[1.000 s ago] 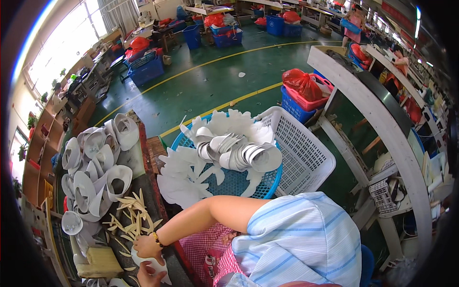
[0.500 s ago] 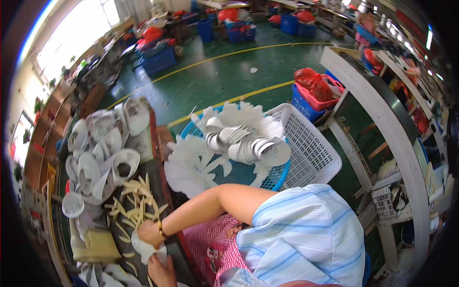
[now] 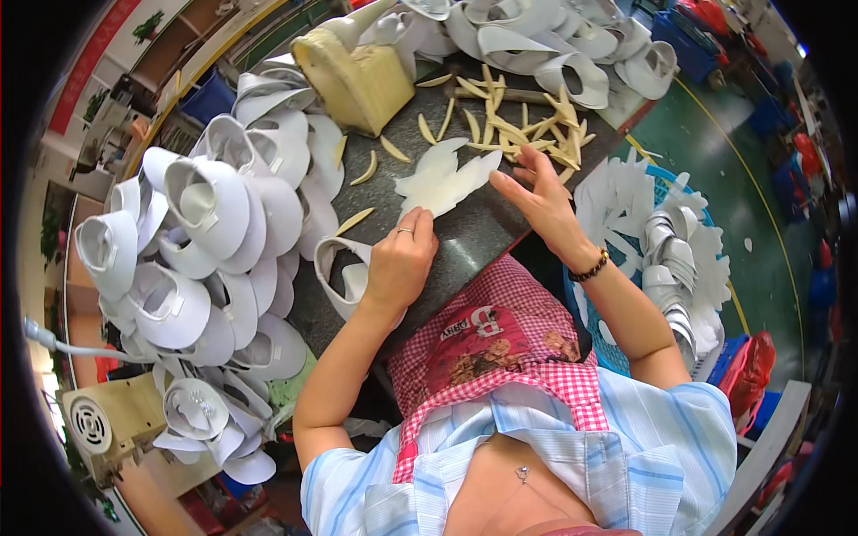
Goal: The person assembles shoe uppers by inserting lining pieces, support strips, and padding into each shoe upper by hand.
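A flat white leaf-shaped piece with pointed lobes lies on the dark worktop. The bent fingers of my left hand pinch its near edge. My right hand hovers beside the piece's right tip, thumb and fingers apart, holding nothing. Just beyond its fingertips is a loose heap of cream crescent-shaped strips, with several more scattered around the leaf-shaped piece. A white visor-shaped piece with an oval opening rests by my left wrist, partly hidden behind that forearm.
Many white visor-shaped pieces are stacked at the left, others at the far edge. A yellowish block-shaped machine part stands on the worktop. At right, a blue basket holds flat white cut-outs and nested curved pieces.
The view has swung, bringing the stacked white pieces at the left into sight. My right hand, earlier on the white piece, is now apart from it; my left hand remains at its edge.
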The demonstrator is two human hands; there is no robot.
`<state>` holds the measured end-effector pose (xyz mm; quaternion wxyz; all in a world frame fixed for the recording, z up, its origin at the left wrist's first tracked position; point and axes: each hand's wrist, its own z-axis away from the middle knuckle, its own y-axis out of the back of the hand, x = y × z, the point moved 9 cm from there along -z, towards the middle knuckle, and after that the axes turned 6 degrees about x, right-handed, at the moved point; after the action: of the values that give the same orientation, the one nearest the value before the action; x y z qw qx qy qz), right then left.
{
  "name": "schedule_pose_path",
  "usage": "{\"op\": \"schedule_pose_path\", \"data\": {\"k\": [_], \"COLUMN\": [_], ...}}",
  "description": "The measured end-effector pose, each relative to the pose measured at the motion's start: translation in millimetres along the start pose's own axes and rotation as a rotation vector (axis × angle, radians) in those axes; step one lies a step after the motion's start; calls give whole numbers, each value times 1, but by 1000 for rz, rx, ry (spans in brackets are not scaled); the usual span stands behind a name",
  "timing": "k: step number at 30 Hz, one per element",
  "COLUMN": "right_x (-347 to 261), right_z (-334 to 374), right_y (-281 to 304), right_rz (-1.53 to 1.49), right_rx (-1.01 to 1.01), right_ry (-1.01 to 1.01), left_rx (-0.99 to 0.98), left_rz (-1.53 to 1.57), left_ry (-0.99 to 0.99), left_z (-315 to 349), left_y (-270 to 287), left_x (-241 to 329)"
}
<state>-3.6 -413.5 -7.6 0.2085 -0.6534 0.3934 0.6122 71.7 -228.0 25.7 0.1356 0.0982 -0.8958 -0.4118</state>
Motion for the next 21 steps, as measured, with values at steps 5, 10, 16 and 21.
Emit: {"op": "schedule_pose_path", "data": {"k": [5,10,16,21], "right_x": [28,12,-12,-60], "right_z": [24,15,27,36], "right_y": [-68,-56,-57,-72], "right_rz": [-540,-508,-729,-790], "right_rx": [-323,-223,-361,-465], "right_ry": [-565,-331,-269,-41], "left_rx": [-67,85,-178,-206], "left_rz": [128,378,818,967], "left_ry": [85,306,592,550], "left_z": [5,-30,-32,-25], "left_y": [-3,11,-44,0], "left_x": [1,-16,-39,-38]}}
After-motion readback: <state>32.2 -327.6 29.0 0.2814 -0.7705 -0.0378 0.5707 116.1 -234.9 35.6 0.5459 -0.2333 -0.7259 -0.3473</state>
